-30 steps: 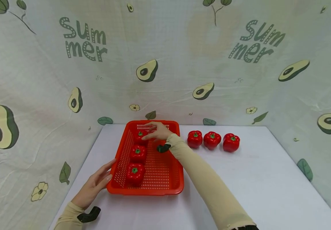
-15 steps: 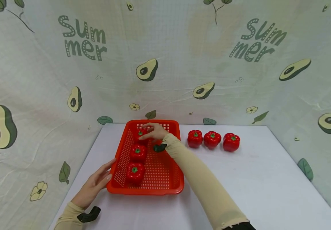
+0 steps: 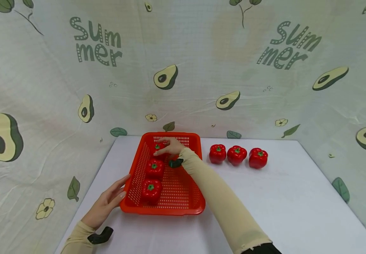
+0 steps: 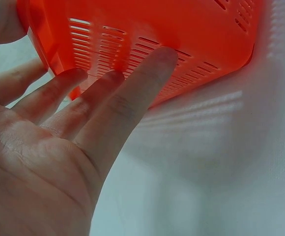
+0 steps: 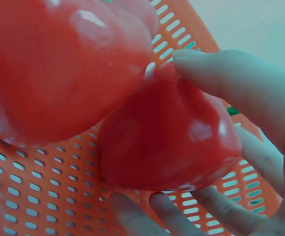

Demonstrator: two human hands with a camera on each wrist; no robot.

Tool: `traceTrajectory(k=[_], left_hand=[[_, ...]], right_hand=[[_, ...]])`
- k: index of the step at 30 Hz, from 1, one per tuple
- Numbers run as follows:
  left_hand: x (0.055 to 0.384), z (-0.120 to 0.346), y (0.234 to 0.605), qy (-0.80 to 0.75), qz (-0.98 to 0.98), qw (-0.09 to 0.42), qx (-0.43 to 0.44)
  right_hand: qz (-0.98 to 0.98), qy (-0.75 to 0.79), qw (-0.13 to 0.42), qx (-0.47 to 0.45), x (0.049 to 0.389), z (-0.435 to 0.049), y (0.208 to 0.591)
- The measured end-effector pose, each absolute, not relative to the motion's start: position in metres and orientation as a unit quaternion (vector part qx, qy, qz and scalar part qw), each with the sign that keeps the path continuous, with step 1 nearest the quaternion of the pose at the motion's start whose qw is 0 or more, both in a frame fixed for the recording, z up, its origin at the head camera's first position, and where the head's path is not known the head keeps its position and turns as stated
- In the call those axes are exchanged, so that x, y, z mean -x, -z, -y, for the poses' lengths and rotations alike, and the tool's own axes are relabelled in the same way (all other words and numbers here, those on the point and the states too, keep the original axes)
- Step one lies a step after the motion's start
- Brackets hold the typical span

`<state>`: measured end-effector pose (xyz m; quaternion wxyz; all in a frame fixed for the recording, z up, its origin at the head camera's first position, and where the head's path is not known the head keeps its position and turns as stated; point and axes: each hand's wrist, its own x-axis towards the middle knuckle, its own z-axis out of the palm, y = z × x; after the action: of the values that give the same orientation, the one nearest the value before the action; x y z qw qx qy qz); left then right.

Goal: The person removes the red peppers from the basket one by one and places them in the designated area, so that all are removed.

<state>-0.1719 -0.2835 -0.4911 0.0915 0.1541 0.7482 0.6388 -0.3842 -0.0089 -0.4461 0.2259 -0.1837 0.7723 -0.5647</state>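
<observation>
Basket (image 3: 162, 212), head view: on the left part of the table (image 3: 297, 197), before the printed cloth (image 3: 195, 53); holds near pepper (image 3: 151, 192), mid pepper (image 3: 155, 169) and far pepper (image 3: 159, 145) in one column along its left side.
Column, head view: near and mid peppers upright, green stems up; far pepper partly hidden under the right hand (image 3: 170, 146).
Outside row, head view: left pepper (image 3: 217, 154), centre pepper (image 3: 237, 155) and right pepper (image 3: 258, 158), on the table to the right of the basket, toward the table's back edge.
Tally, head view: three in, three out; judged about midway, with one column formed inside and the outside row untouched by either hand.
Left hand (image 3: 105, 203), head view: at the basket's left side, near its front corner.
Left hand, left wrist view: fingers loosely extended against the slotted outer wall, not wrapped round anything.
Right hand, right wrist view: thumb along one side of the far pepper, fingertips beside the opposite side; cannot tell whether gripping or only touching.
Far pepper, right wrist view: inside the basket, between thumb and fingers.
Neighbour, right wrist view: apparently the mid pepper, just beside; cannot tell whether touching the far pepper.
</observation>
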Motion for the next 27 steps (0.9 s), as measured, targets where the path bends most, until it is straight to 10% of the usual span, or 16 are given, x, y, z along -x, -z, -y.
traceTrajectory(k=[27], left_hand=[[0.1713,0.2817,0.4908,-0.635,-0.753,0.088,-0.151]], right_hand=[[-0.787,0.567,0.179,0.163,0.3809,0.0089,0.4527]])
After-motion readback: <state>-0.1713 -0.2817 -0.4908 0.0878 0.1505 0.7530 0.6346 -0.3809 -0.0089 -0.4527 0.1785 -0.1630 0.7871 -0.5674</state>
